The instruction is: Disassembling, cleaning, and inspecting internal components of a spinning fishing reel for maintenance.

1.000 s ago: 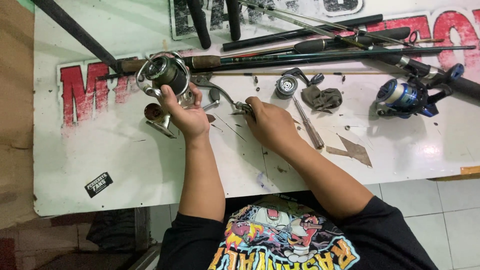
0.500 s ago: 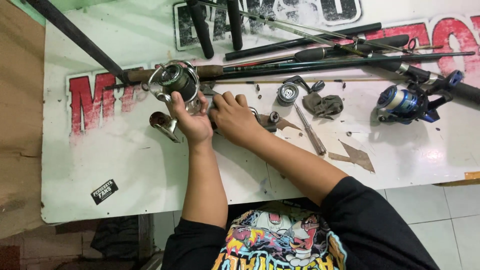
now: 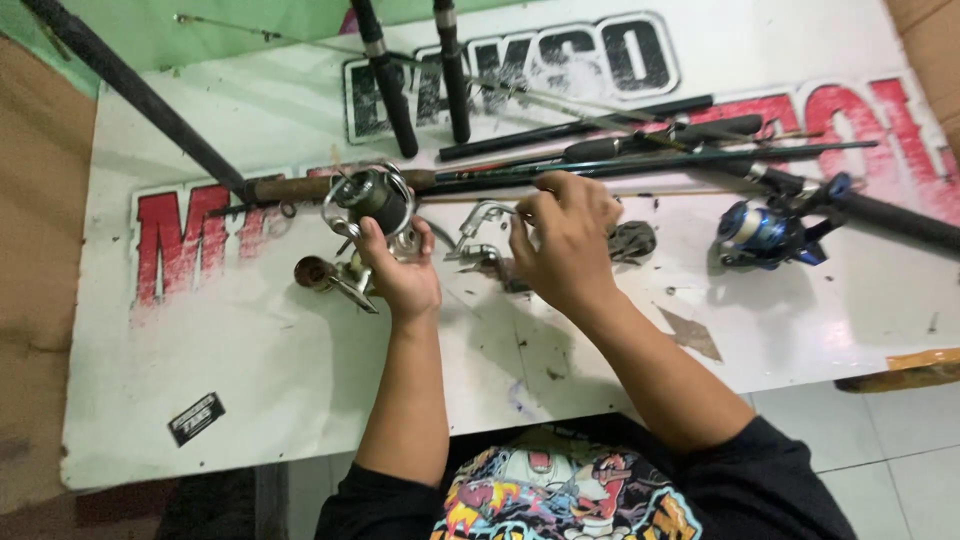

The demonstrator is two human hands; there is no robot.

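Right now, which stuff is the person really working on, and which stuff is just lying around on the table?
In use:
- left hand gripping the silver fishing reel
- right hand pinching a curved metal handle part

Lying about:
- blue reel
- dark rods
- small black sticker
- brown scrap
- dark reel part beside the right hand

Bare forearms ending in an ungloved left hand [image 3: 405,280] and right hand [image 3: 568,245], short black sleeves at 5 and 7 o'clock, black T-shirt [image 3: 560,495] with a bright multicoloured cartoon print at 6 o'clock.
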